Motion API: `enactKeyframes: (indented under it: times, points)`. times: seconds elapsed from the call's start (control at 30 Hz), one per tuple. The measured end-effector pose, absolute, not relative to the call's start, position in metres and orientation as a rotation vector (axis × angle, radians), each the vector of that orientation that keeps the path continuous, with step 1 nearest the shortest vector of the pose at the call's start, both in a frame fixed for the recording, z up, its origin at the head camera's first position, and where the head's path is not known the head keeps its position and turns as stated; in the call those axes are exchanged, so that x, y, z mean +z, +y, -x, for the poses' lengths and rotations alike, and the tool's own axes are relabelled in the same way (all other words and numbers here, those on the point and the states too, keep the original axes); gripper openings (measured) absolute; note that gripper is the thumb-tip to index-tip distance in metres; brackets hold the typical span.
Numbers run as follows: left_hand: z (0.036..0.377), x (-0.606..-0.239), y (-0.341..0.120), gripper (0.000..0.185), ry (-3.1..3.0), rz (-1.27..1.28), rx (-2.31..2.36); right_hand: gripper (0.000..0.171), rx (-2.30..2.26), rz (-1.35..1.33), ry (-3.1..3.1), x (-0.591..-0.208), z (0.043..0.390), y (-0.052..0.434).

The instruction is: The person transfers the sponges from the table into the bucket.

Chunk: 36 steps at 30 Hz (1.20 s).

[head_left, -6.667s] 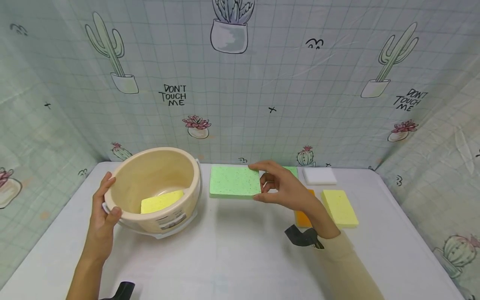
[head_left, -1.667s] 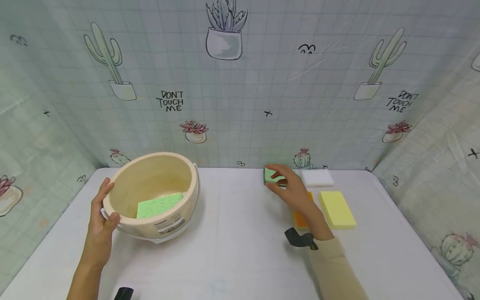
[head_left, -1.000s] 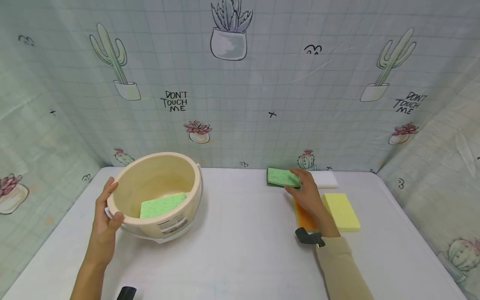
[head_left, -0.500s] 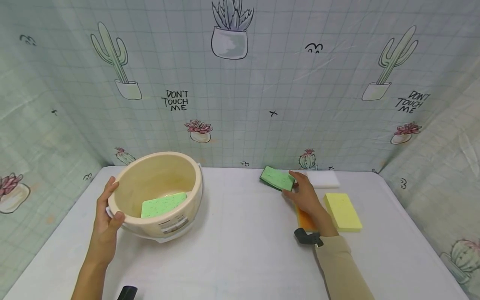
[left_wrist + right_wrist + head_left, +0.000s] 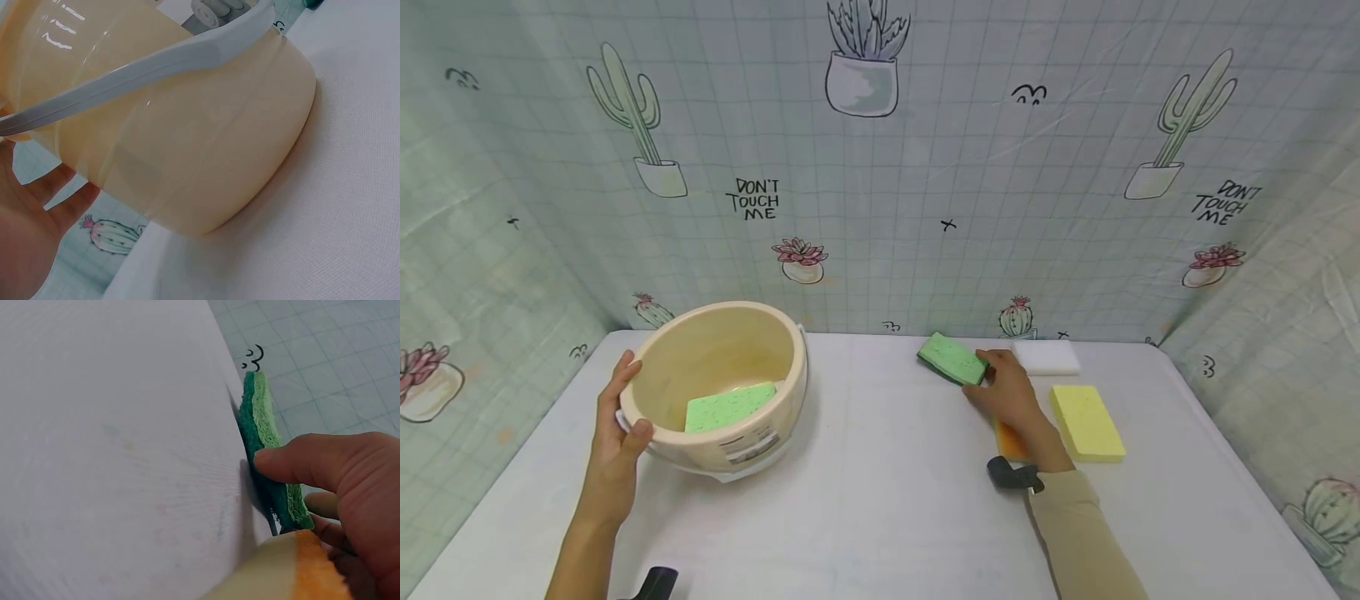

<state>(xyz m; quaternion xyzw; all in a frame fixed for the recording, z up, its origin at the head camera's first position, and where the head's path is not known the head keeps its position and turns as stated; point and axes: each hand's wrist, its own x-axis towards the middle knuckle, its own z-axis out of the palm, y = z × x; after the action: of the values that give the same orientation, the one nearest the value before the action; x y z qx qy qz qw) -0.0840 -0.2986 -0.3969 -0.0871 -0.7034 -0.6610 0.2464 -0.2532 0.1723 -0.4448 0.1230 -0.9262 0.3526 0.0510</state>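
A: Near side first. What's the left hand (image 5: 613, 437) doing?

B: Gripping the rim of the beige bowl (image 5: 718, 387), thumb over the edge, fingers on the outer wall. Bowl is tilted on the white table (image 5: 880, 517). A light green sponge (image 5: 730, 406) lies inside it.

A: Right hand (image 5: 1011, 396)?

B: Further back, right of centre. Thumb and fingers pinch the green scrub sponge (image 5: 952, 357) by its end, holding it tilted near the backdrop (image 5: 880, 167).

A: Neighbours?

B: Orange sponge (image 5: 1011, 440) under the wrist, yellow sponge (image 5: 1086, 410) just beside it on the right, white sponge (image 5: 1047, 357) behind, at the table's back edge.
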Motion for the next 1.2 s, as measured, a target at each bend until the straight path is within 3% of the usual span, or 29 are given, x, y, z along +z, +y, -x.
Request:
enactKeyframes:
  times: [0.5,1.2]
  points:
    - [0.083,-0.392,-0.297,0.064,-1.948,0.194,-1.807,0.064,1.304,-0.364,-2.752,-0.433,0.25,0.175]
    - [0.083,-0.391,-0.298,0.064,-1.948,0.21,-1.808,0.058,1.368,-0.572,-2.578,-0.381,0.226,0.148]
